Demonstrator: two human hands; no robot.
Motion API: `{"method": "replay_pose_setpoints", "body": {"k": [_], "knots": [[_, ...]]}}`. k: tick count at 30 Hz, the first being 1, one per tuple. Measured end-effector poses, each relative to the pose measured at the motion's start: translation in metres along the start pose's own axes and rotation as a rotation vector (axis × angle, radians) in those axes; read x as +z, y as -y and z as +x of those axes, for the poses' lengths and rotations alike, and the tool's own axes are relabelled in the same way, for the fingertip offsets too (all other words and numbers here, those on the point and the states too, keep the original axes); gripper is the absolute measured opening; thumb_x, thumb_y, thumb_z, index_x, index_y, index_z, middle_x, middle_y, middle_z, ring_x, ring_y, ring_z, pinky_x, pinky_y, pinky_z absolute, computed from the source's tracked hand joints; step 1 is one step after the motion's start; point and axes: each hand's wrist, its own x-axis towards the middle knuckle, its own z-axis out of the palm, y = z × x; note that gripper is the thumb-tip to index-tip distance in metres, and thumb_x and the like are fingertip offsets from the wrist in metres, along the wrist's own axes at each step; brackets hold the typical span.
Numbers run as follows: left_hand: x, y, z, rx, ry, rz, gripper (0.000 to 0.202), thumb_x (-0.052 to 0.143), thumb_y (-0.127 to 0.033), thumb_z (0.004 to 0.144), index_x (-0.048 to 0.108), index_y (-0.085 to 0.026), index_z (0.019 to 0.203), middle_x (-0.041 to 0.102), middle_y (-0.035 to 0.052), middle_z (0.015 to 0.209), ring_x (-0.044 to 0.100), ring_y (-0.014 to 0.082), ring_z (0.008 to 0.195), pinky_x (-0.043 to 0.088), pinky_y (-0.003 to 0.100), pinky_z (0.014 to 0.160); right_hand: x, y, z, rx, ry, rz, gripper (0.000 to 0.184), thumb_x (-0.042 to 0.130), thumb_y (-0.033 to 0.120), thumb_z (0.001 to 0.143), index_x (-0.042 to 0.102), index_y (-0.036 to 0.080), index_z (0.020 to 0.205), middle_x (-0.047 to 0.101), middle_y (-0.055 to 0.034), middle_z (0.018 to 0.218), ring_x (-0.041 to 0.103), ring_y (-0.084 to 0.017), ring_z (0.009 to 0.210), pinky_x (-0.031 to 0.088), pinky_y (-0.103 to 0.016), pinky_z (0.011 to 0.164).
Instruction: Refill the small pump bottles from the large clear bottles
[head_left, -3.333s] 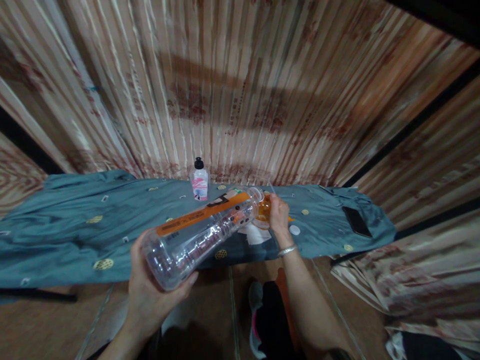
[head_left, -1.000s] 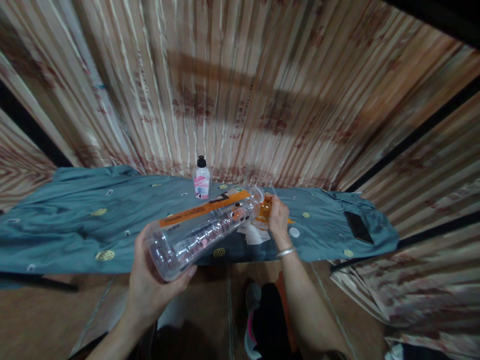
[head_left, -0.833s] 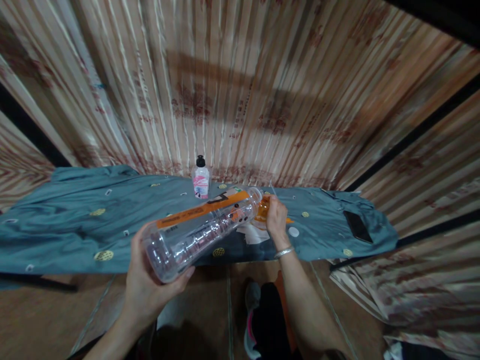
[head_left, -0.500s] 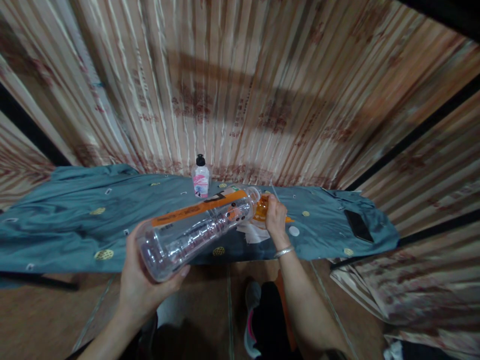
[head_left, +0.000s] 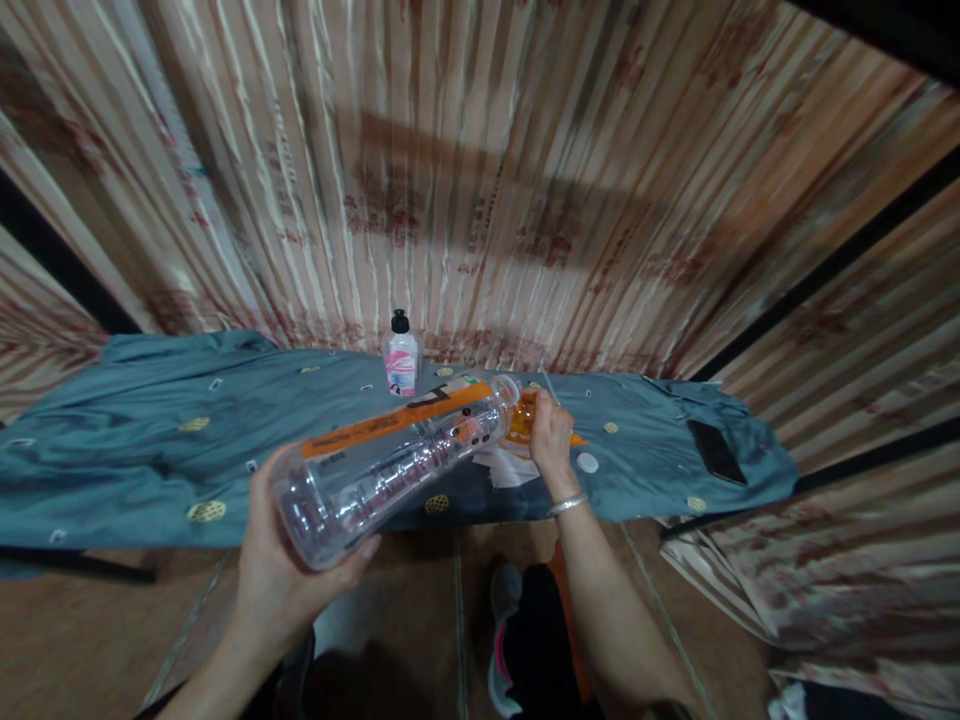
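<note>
My left hand (head_left: pixel 281 570) grips the base of a large clear plastic bottle (head_left: pixel 390 460) with an orange label, tipped so its mouth points away from me and slightly up. The mouth meets a small orange-tinted cup (head_left: pixel 523 418) that my right hand (head_left: pixel 551 445) holds just above the table. A thin straw or stick (head_left: pixel 549 386) rises from behind that hand. White paper (head_left: pixel 506 468) lies on the cloth under the cup, and a small white cap (head_left: pixel 587 463) lies just to its right.
A teal cloth (head_left: pixel 135 450) with small prints covers the table. A small bottle (head_left: pixel 400 355) with a black cap and pink label stands at the back. A dark phone (head_left: pixel 715 452) lies at the right end. Striped curtains hang behind and to the right.
The bottle's base has sunk a little and shifted left in my left hand. My right hand has stayed at the cup by the bottle's mouth.
</note>
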Motion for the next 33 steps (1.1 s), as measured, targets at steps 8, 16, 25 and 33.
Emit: {"method": "replay_pose_setpoints", "body": {"k": [8, 16, 25, 33], "knots": [[-0.0034, -0.0036, -0.0008, -0.030, 0.036, -0.024, 0.093, 0.078, -0.054, 0.059, 0.042, -0.021, 0.138, 0.059, 0.0176, 0.125, 0.064, 0.0395, 0.112, 0.051, 0.064, 0.092, 0.0002, 0.0002, -0.0003, 0.008, 0.003, -0.006, 0.058, 0.017, 0.043, 0.100, 0.069, 0.021, 0.093, 0.076, -0.0086, 0.088, 0.069, -0.021, 0.084, 0.047, -0.031, 0.078], [-0.0063, -0.0038, -0.0013, 0.000, 0.042, 0.004, 0.094, 0.079, -0.050, 0.059, 0.041, -0.020, 0.139, 0.058, 0.0185, 0.124, 0.064, 0.0408, 0.111, 0.052, 0.065, 0.090, 0.0002, 0.0031, -0.0006, -0.009, 0.013, 0.035, 0.056, 0.018, 0.042, 0.100, 0.069, 0.020, 0.093, 0.075, -0.0105, 0.090, 0.068, -0.021, 0.084, 0.047, -0.032, 0.079], [-0.0061, -0.0042, -0.0010, -0.021, 0.057, -0.003, 0.093, 0.079, -0.050, 0.059, 0.040, -0.023, 0.139, 0.059, 0.0171, 0.125, 0.065, 0.0389, 0.110, 0.054, 0.062, 0.089, 0.0010, 0.0014, -0.0003, -0.003, 0.025, 0.042, 0.056, 0.017, 0.041, 0.100, 0.069, 0.020, 0.093, 0.075, -0.0095, 0.091, 0.068, -0.021, 0.087, 0.047, -0.032, 0.080], [-0.0082, -0.0012, -0.0012, 0.024, 0.057, 0.044, 0.094, 0.079, -0.050, 0.060, 0.039, -0.023, 0.140, 0.060, 0.0146, 0.121, 0.067, 0.0351, 0.106, 0.057, 0.055, 0.087, 0.0010, 0.0012, 0.0002, 0.001, 0.016, 0.049, 0.055, 0.018, 0.041, 0.099, 0.069, 0.021, 0.092, 0.075, -0.0082, 0.089, 0.068, -0.021, 0.086, 0.047, -0.031, 0.080]]}}
